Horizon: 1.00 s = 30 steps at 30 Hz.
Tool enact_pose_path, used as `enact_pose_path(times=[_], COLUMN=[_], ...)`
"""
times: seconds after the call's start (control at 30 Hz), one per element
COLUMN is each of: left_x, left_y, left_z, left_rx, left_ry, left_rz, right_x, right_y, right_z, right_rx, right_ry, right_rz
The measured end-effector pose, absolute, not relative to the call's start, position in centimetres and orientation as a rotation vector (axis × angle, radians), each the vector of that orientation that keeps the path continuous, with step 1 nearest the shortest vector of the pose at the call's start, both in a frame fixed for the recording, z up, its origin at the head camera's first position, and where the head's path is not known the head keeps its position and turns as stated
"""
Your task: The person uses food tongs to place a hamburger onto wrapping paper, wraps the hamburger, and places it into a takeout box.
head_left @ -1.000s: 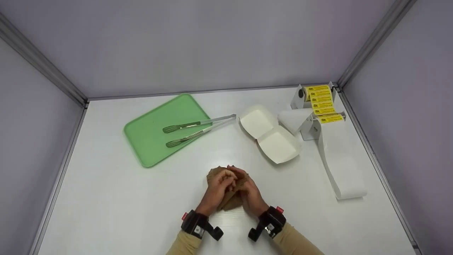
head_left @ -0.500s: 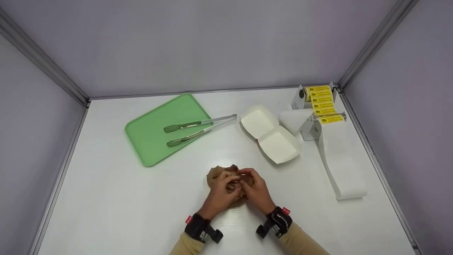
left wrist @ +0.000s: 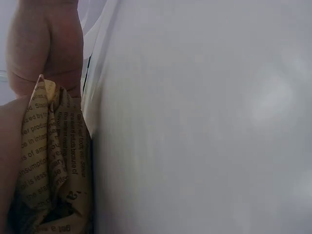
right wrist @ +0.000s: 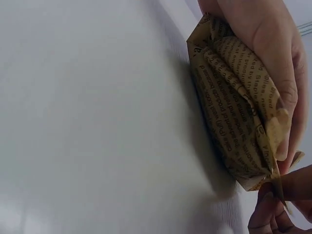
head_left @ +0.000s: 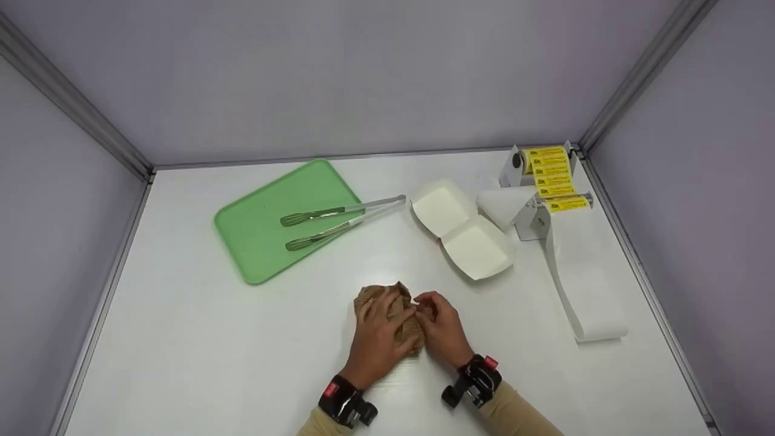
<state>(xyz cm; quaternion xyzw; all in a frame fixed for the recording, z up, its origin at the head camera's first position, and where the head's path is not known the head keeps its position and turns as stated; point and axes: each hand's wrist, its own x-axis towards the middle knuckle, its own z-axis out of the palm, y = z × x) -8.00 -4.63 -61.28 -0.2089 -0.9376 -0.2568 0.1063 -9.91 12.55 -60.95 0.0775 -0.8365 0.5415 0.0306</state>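
Near the front of the table lies a bundle (head_left: 415,333) wrapped in brown printed paper; what is inside stays hidden. Fingers spread, my left hand (head_left: 376,339) rests on top of it. My right hand (head_left: 447,333) is at its right side and pinches an edge of the paper between thumb and fingers. Folded layers with rows of print show on the wrapping paper (right wrist: 224,112) in the right wrist view, where the right fingertips (right wrist: 267,207) hold a corner. From the left wrist, the bundle's end (left wrist: 73,151) shows creased folds between the hands.
A green tray (head_left: 260,206) stands at back left, with whisk-ended tongs (head_left: 324,213) lying across it and over its right edge. An open white clamshell box (head_left: 478,245) is right of centre. Behind it, a label dispenser (head_left: 533,225) carries yellow labels (head_left: 552,171) and a trailing white strip (head_left: 587,303).
The left hand has gone from bent fingers at the paper to lying spread over the bundle. The right hand has shifted slightly right and now pinches the paper's edge.
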Motion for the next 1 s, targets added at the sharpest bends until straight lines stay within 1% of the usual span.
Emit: enact_pose_path(times=[0.17,0.27,0.4,0.63,0.77,1.0], left_x=[-7.8,-8.0,-8.2,-8.2,-8.4,-8.6], left_y=[-5.1,-5.3,-5.4,-5.5,-5.6,-5.7], left_z=[-61.3,-61.3,-61.3,-60.9,-60.8,-60.6], left_rx=[-0.644,-0.651,-0.645,-0.62,-0.615,-0.615], left_ry=[-2.844,-2.841,-2.811,-2.852,-2.88,-2.893], left_rz=[-0.661,-0.659,-0.708,-0.758,-0.781,-0.788], right_x=[-9.3,-8.8,-8.1,-7.6,-7.1,-7.3], right_y=[12.3,12.0,11.6,11.3,11.3,12.1], right_z=[-60.9,-60.7,-60.3,-60.1,-60.0,-59.7], right_rx=[0.325,0.391,0.447,0.379,0.387,0.414], right_ry=[-2.578,-2.589,-2.663,-2.755,-2.82,-2.86], right_rz=[1.263,1.096,1.05,0.93,0.964,1.24])
